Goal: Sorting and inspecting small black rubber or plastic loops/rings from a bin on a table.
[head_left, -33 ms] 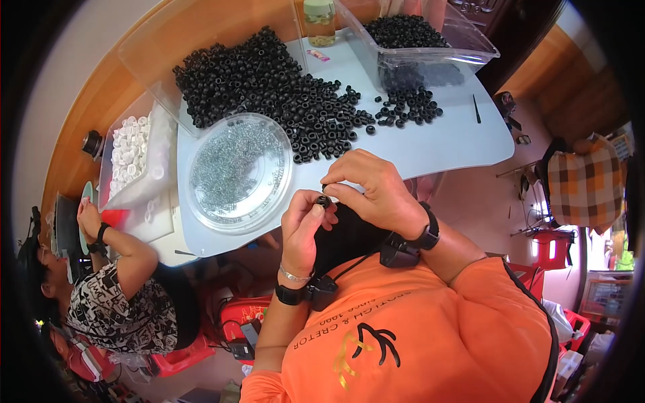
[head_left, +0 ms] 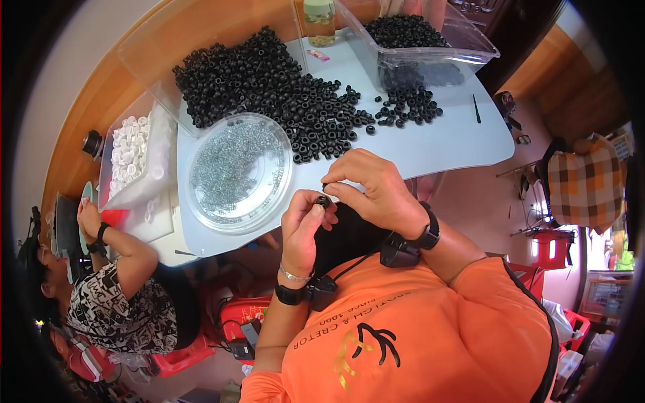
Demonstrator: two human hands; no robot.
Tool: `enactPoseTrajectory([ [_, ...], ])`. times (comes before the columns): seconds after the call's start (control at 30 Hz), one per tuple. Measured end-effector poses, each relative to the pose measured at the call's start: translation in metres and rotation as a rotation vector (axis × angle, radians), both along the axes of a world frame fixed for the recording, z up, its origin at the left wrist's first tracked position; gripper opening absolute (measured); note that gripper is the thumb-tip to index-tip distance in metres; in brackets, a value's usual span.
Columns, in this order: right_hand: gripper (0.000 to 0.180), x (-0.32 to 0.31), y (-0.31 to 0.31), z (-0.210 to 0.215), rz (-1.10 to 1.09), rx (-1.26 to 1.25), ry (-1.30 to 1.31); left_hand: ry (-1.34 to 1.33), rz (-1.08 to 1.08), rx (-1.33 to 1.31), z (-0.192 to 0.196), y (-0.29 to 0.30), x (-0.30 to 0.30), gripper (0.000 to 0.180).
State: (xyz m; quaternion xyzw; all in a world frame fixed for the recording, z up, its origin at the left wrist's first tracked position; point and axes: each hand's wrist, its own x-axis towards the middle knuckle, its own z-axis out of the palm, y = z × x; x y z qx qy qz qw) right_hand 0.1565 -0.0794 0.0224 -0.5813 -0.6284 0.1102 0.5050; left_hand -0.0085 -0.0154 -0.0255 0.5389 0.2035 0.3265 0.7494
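Just off the table's near edge, my left hand (head_left: 304,225) pinches a small black ring-shaped part (head_left: 323,201) between thumb and fingers, its hole facing up. My right hand (head_left: 366,181) is close beside it, thumb and forefinger pressed together on a small dark piece (head_left: 325,187) too little to make out. A large heap of similar black parts (head_left: 235,74) spreads over the table beyond my hands. Left of them lies a round clear tray (head_left: 259,213) holding many tiny clear, bluish pieces.
On the pale table (head_left: 457,144) stand a clear bin (head_left: 470,50) with more black parts and a lidded jar (head_left: 319,23). A thin black tool (head_left: 476,109) lies at the right. A box of white parts (head_left: 158,158) and a seated co-worker (head_left: 127,295) are at the left.
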Motion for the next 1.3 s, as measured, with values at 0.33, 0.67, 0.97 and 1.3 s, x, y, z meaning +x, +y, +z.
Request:
enactPoseTrajectory([
  [0.33, 0.008, -0.0003, -0.0007, -0.0026, 0.067, -0.086, 0.127, 0.016, -0.012, -0.004, -0.0032, 0.0009, 0.0005, 0.023],
  [0.67, 0.009, 0.0023, -0.0035, -0.0009, 0.088, -0.049, 0.008, -0.003, 0.004, -0.035, -0.0032, 0.0002, 0.0001, 0.025],
  [0.97, 0.006, 0.0005, -0.0057, 0.0010, 0.044, -0.096, 0.075, 0.043, 0.018, 0.040, -0.0007, -0.0032, 0.0013, 0.023],
  [1.3, 0.020, 0.0007, -0.0065, 0.0047, 0.036, -0.022, -0.155, 0.011, 0.036, -0.027, -0.0064, -0.0011, 0.0025, 0.018],
])
